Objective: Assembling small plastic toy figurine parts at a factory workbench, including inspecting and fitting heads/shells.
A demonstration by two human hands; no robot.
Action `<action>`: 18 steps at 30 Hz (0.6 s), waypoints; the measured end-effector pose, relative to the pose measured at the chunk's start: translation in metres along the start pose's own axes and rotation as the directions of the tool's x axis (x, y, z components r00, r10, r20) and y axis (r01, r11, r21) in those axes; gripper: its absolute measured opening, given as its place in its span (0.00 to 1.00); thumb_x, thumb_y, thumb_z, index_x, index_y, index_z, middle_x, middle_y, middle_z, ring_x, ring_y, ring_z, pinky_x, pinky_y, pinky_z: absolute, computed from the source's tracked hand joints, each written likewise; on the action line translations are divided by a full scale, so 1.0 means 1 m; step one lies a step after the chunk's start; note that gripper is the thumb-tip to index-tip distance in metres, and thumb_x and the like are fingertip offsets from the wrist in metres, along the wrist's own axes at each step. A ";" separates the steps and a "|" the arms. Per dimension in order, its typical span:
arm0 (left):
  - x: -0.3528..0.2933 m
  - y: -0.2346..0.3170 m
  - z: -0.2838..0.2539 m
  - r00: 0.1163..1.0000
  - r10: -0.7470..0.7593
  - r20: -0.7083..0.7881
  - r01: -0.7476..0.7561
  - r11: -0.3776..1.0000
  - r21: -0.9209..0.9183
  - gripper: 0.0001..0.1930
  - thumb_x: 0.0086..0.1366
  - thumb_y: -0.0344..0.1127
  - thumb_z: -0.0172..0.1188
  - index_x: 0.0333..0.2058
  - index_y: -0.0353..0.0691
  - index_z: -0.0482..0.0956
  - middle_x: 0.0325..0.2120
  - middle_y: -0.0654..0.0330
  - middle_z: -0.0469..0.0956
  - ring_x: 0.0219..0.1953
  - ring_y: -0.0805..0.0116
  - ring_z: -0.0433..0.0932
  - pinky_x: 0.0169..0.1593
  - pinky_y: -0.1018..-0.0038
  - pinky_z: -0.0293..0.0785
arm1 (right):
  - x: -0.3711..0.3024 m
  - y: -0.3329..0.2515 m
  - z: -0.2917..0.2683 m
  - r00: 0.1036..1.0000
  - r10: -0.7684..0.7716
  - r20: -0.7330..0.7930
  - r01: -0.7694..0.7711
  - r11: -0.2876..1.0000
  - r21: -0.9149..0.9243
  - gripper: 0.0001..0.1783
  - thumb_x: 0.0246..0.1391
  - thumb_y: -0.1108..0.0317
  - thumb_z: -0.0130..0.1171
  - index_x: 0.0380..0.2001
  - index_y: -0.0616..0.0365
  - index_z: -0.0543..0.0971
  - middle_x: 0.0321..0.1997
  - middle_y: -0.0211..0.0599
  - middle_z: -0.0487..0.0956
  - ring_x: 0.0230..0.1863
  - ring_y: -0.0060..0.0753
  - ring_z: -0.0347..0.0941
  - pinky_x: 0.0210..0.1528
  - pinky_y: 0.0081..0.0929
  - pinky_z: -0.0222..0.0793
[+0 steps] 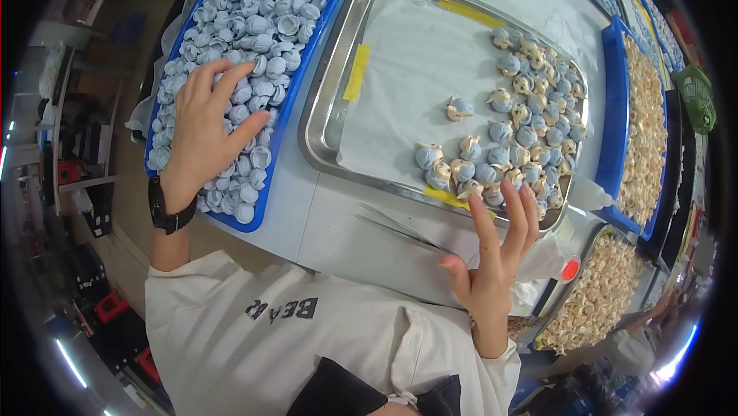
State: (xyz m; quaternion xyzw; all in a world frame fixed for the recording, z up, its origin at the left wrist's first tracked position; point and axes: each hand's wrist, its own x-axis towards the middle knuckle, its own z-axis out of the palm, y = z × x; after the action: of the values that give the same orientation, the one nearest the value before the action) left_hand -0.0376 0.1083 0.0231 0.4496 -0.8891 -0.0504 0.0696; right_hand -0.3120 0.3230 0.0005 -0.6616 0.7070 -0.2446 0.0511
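My left hand (201, 128) reaches over a blue plastic tray (306, 70) filled with small pale-blue hollow cups (261, 24). Its fingers are apart, the tips at the cups, and nothing shows in its grasp. Fingers spread, my right hand (496, 258) hovers at the near edge of a metal tray (311, 128) lined with white paper (407, 70). Small blue-and-cream figures (526, 136) crowd the right side of that tray, and one figure (460, 108) stands apart toward its middle. Metal tweezers (403, 229) lie on the table between my hands.
Right of the metal tray stands a blue bin (613, 124) of cream pieces (644, 131). Another tray (596, 293) of cream pieces is nearer me. A clear bottle with a red cap (570, 269) lies by my right hand. A green basket (696, 97) is far right.
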 end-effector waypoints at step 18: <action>-0.003 -0.007 -0.002 0.992 0.011 -0.127 -0.026 0.993 -0.115 0.13 0.52 0.34 0.60 0.36 0.38 0.72 0.30 0.57 0.66 0.37 0.59 0.66 0.43 0.69 0.62 | 0.000 0.007 0.015 0.989 -0.140 -0.055 0.148 0.971 0.188 0.33 0.52 0.39 0.42 0.42 0.59 0.75 0.52 0.48 0.67 0.54 0.52 0.61 0.52 0.42 0.58</action>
State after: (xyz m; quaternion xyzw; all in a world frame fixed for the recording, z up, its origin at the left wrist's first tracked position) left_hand -0.0303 0.1065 0.0236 0.4388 -0.8826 -0.0732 0.1524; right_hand -0.3125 0.3189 -0.0155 -0.6979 0.6314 -0.3279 0.0819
